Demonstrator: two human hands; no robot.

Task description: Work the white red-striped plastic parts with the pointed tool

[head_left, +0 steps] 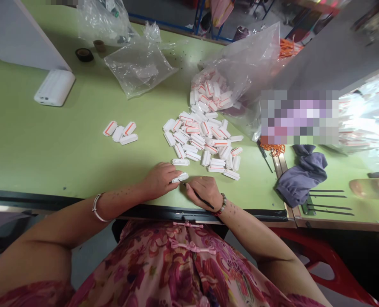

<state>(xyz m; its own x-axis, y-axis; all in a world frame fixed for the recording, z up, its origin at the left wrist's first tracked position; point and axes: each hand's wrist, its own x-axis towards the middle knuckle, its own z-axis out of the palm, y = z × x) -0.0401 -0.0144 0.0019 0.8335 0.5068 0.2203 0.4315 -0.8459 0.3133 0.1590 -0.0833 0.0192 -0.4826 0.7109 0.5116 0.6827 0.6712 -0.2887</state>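
Note:
My left hand (pixel 159 181) rests on the green table, its fingertips pinching a small white plastic part (pixel 179 178) with a red marking. My right hand (pixel 204 192) grips a thin black pick (pixel 199 197), whose tip points at that part's near end. Just beyond my hands lies a loose heap of similar white parts (pixel 202 140), with red-edged faces. Several more lie apart to the left (pixel 120 132). A clear plastic bag (pixel 221 91) at the back holds many others.
A white power bank (pixel 54 87), a tape roll (pixel 84 54) and crumpled clear bags (pixel 140 64) lie at the far left. To the right are a small screwdriver (pixel 265 156), a grey-purple cloth (pixel 301 175), several black metal rods (pixel 330 202) and orange cord. A blurred patch hides part of the right side.

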